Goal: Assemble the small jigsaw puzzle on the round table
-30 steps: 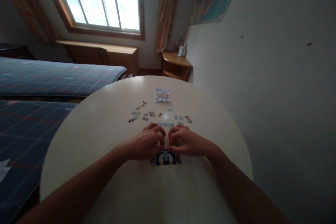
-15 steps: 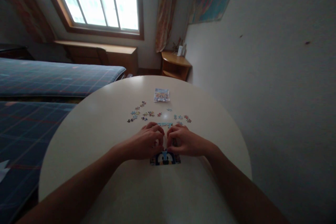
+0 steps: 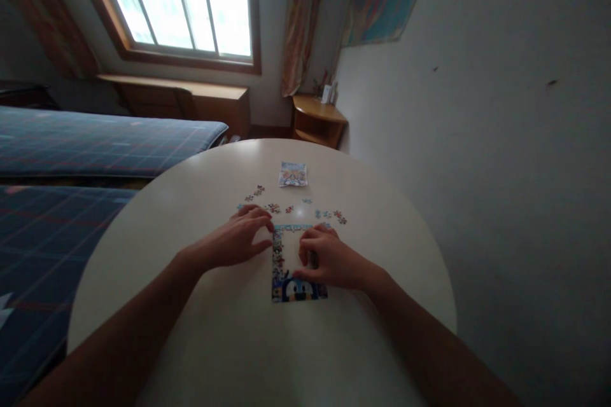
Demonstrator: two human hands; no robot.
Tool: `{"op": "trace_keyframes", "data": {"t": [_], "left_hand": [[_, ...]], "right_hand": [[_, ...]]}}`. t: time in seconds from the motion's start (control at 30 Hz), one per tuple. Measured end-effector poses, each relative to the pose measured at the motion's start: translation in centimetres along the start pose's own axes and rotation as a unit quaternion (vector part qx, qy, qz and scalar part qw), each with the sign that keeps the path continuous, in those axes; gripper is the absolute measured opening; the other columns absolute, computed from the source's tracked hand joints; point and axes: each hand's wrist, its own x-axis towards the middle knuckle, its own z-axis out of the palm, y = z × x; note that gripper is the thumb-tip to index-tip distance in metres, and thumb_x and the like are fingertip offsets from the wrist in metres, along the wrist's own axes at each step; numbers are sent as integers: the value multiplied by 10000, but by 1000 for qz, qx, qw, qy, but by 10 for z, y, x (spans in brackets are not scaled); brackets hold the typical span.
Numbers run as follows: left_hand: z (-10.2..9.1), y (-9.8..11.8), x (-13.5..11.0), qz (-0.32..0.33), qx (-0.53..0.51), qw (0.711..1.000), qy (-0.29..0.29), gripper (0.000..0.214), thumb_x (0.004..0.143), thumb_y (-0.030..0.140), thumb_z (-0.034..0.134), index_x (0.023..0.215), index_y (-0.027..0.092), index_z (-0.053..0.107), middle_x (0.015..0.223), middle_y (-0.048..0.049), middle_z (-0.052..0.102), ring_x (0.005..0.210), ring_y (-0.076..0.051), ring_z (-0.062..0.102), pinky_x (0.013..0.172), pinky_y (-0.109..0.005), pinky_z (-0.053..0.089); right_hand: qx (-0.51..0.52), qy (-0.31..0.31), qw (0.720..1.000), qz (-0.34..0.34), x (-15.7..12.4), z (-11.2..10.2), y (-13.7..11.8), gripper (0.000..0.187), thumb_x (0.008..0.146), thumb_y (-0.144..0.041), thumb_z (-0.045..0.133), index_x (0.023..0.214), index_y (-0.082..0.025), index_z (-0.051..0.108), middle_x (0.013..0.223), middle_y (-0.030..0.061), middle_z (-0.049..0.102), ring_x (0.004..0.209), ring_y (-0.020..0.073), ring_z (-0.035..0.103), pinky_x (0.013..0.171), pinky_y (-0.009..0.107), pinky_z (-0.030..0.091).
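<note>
A partly built jigsaw puzzle (image 3: pixel 286 280) lies on the round white table (image 3: pixel 229 331), with a blue picture along its bottom edge, a joined left and top border and a bare middle. My left hand (image 3: pixel 238 238) rests on the table just left of the puzzle, fingers stretched toward its top left corner and covering some loose pieces. My right hand (image 3: pixel 327 261) lies on the puzzle's right side with its fingers curled down against the pieces. Whether it holds a piece is hidden.
Several loose puzzle pieces (image 3: pixel 296 208) are scattered beyond the puzzle. A small printed picture card (image 3: pixel 293 174) lies farther back. A bed with a blue plaid cover (image 3: pixel 71 140) stands at the left, a wooden corner shelf (image 3: pixel 317 117) behind the table, a wall close at the right.
My left hand has moved left and forward off the puzzle, uncovering its left border and bare middle. My right hand has stayed on the right side.
</note>
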Motion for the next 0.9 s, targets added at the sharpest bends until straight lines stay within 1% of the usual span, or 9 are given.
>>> {"op": "trace_keyframes", "data": {"t": [0.17, 0.27, 0.33, 0.47, 0.53, 0.6, 0.67, 0.77, 0.9], "left_hand": [[-4, -32, -4, -138, 75, 987, 17, 367, 868, 390, 570, 1169, 183, 598, 1295, -121, 582, 1244, -314, 475, 1049, -436, 388], [-8, -41, -5, -204, 91, 975, 18, 409, 858, 405, 551, 1193, 174, 592, 1263, -135, 604, 1176, -318, 541, 1015, -429, 413], [-10, -43, -5, -231, 94, 968, 12, 408, 851, 412, 547, 1176, 173, 604, 1221, -135, 625, 1120, -310, 582, 973, -411, 440], [-14, -41, -5, -267, 91, 959, -19, 372, 855, 400, 536, 1137, 176, 629, 1136, -116, 668, 1003, -275, 643, 862, -358, 478], [-15, -41, -5, -291, 90, 952, -33, 356, 850, 382, 540, 1128, 185, 640, 1088, -104, 688, 956, -265, 659, 806, -340, 482], [-16, -41, -6, -309, 90, 946, -42, 338, 842, 365, 545, 1116, 198, 650, 1055, -96, 702, 930, -259, 666, 763, -326, 476], [-16, -42, -7, -316, 87, 944, -45, 313, 841, 349, 543, 1094, 208, 660, 1036, -90, 710, 919, -252, 670, 737, -313, 469], [-16, -44, -7, -318, 82, 944, -41, 285, 843, 336, 532, 1062, 221, 673, 1008, -79, 720, 905, -245, 675, 712, -304, 464], [-16, -47, -8, -314, 69, 946, -35, 262, 842, 352, 536, 1019, 231, 686, 985, -68, 728, 897, -240, 677, 698, -295, 462]], "right_hand": [[3, 1, 1000, 0, 0, 0, 0, 277, 751, -394, 791, 737, -187, 607, 897, 26, 634, 977, 208, 519, 940, 363, 327], [0, 11, 1000, 4, 0, -1, 1, 261, 739, -372, 805, 740, -188, 619, 912, 30, 643, 979, 211, 536, 949, 374, 333], [0, 28, 999, 18, 0, -3, 7, 212, 764, -351, 786, 784, -193, 647, 932, 38, 653, 971, 208, 554, 936, 371, 352], [-13, 114, 989, 99, 0, -14, 34, 80, 842, -264, 684, 874, -193, 700, 931, 59, 667, 927, 203, 589, 865, 342, 416], [-23, 153, 975, 156, -1, -20, 52, 142, 839, -224, 660, 962, -177, 713, 970, 78, 672, 894, 195, 604, 831, 322, 444], [-41, 168, 960, 222, -4, -26, 69, 206, 832, -202, 643, 1014, -148, 721, 1003, 105, 673, 852, 190, 618, 815, 319, 464], [-52, 174, 948, 261, -7, -30, 83, 273, 831, -214, 633, 1078, -137, 720, 1065, 129, 667, 871, 199, 629, 815, 322, 478], [-49, 184, 937, 292, -11, -31, 95, 298, 838, -276, 633, 1079, -132, 732, 1067, 142, 672, 885, 214, 639, 815, 331, 491], [-38, 194, 940, 277, -14, -31, 100, 273, 855, -325, 618, 1025, -162, 756, 1034, 125, 683, 875, 214, 637, 803, 333, 494]]}}
